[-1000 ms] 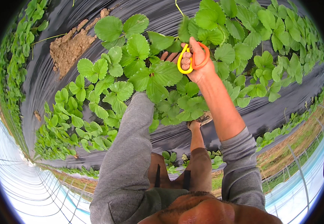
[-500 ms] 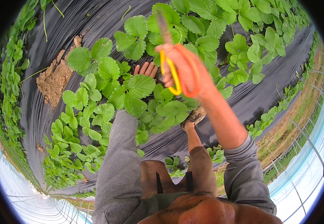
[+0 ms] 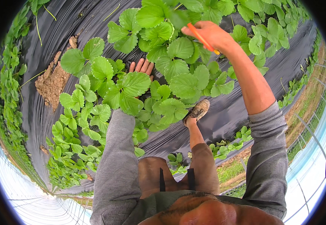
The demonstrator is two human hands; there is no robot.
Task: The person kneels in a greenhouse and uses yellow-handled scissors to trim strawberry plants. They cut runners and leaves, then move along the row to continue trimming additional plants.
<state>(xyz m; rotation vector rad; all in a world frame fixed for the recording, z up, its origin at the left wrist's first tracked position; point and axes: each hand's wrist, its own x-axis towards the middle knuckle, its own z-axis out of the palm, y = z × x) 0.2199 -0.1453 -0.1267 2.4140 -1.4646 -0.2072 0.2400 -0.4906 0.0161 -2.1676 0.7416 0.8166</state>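
In my right hand [image 3: 213, 34] is a pair of scissors with orange and yellow handles [image 3: 202, 38], out over the leaves at the far right of centre. The blades are blurred or hidden among the foliage. My left hand [image 3: 142, 66] reaches beneath a strawberry plant [image 3: 135, 84]. Its fingers poke out past the leaves, stretched and side by side against the black plastic film [image 3: 84, 30]; the palm and wrist are covered by leaves. Between the two hands stands another leafy strawberry plant [image 3: 183, 80].
A heap of brown soil [image 3: 52, 82] lies on the film at left. Dense plant rows [image 3: 11, 90] run along the left side and upper right. My shoe [image 3: 198, 109] stands on the film just below the plants. Dry straw-coloured ground [image 3: 302, 97] borders the bed at right.
My right hand has swung right and farther away with the scissors, turning them edge-on. The leaves between my hands now show uncovered. My left hand stays beneath the plant, with the view shifted slightly.
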